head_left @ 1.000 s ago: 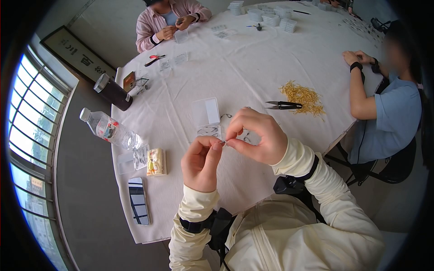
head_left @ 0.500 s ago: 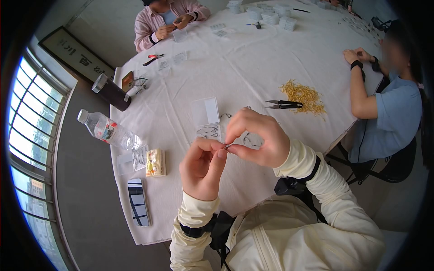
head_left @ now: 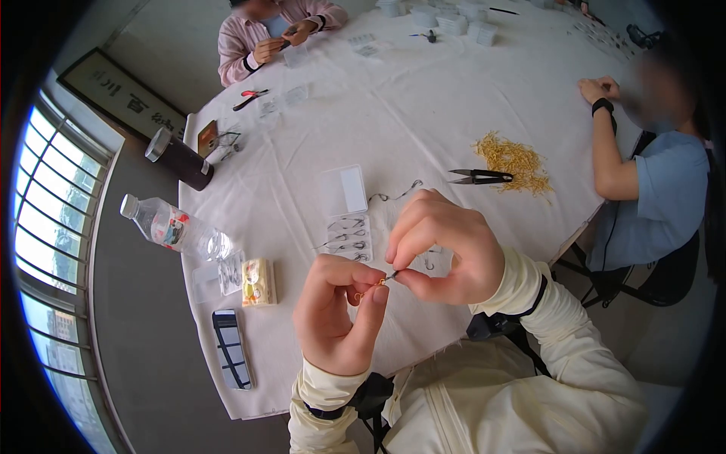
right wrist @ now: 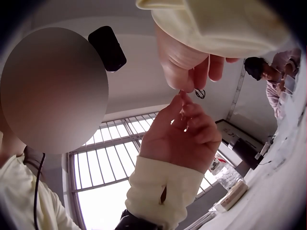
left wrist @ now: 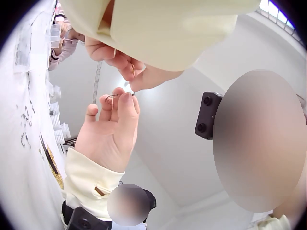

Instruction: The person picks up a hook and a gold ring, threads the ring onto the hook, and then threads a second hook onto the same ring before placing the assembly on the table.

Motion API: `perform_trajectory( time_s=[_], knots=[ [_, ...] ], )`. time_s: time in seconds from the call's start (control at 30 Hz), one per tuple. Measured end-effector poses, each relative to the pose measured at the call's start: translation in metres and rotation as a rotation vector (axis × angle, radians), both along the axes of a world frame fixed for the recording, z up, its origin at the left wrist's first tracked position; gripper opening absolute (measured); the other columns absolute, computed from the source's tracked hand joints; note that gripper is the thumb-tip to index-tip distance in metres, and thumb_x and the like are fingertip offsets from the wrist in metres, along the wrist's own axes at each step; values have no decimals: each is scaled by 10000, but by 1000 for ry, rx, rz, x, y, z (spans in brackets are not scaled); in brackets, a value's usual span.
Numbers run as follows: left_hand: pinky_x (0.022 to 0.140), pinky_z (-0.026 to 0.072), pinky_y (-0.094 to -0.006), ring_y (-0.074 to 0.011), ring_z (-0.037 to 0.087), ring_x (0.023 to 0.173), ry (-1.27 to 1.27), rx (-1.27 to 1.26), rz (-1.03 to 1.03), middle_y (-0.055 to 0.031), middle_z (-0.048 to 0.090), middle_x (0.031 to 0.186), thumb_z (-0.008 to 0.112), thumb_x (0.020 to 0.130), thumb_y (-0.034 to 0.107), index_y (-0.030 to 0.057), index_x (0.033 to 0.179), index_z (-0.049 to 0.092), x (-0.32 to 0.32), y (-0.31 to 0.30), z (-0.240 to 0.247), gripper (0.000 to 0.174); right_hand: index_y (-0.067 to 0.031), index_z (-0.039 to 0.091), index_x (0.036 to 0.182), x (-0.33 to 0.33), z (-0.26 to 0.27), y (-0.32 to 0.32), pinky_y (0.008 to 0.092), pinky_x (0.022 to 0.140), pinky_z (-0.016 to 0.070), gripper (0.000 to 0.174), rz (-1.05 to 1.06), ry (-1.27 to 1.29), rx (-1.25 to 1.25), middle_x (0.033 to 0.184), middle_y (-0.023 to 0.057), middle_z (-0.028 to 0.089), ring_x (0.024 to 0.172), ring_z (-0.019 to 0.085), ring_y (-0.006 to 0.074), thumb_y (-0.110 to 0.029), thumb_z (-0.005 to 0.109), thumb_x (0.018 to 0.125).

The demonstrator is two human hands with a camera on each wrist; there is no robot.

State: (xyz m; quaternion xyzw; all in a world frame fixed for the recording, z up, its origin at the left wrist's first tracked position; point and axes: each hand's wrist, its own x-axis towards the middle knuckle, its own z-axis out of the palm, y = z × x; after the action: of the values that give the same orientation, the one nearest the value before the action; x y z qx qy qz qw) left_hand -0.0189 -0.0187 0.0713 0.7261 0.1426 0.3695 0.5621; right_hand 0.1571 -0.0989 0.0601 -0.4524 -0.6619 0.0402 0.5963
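In the head view my left hand pinches a small gold wire clip between thumb and index finger. My right hand pinches a small dark hook, whose curved part shows among the fingers in the left wrist view. The fingertips of both hands meet where clip and hook come together, above the table's near edge. Just beyond them lies a clear compartment box with dark hooks in it, its lid folded back. A few loose hooks lie partly behind my right hand.
Black thread snips lie against a pile of gold clips. At left are a water bottle, a dark flask, a tissue pack and a phone. Two other people sit around the white-clothed table.
Both hands have come down toward my body and slightly right, still fingertip to fingertip. The gold clip now shows in the left fingers, and more of the hook box is uncovered.
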Motion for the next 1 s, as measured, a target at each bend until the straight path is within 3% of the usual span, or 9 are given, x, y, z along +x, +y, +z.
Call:
perform_trajectory(
  time_s=[0.47, 1.0],
  knots=[
    [693, 401, -241, -106, 486, 767, -28, 42, 6, -67, 585, 929, 665, 831, -60, -4, 961, 609, 0, 1, -4, 152, -126, 623, 860, 0, 1, -2, 327, 770, 406, 225, -14, 6, 1, 868, 11, 634, 800, 588, 195, 4, 728, 709],
    [673, 390, -231, -89, 464, 734, 51, -55, 11, -27, 548, 868, 644, 837, -56, -1, 912, 581, 0, 0, -3, 112, -138, 645, 861, -1, -2, 1, 331, 750, 401, 231, -39, -69, 32, 881, 16, 617, 784, 577, 198, -9, 756, 704]
  ],
)
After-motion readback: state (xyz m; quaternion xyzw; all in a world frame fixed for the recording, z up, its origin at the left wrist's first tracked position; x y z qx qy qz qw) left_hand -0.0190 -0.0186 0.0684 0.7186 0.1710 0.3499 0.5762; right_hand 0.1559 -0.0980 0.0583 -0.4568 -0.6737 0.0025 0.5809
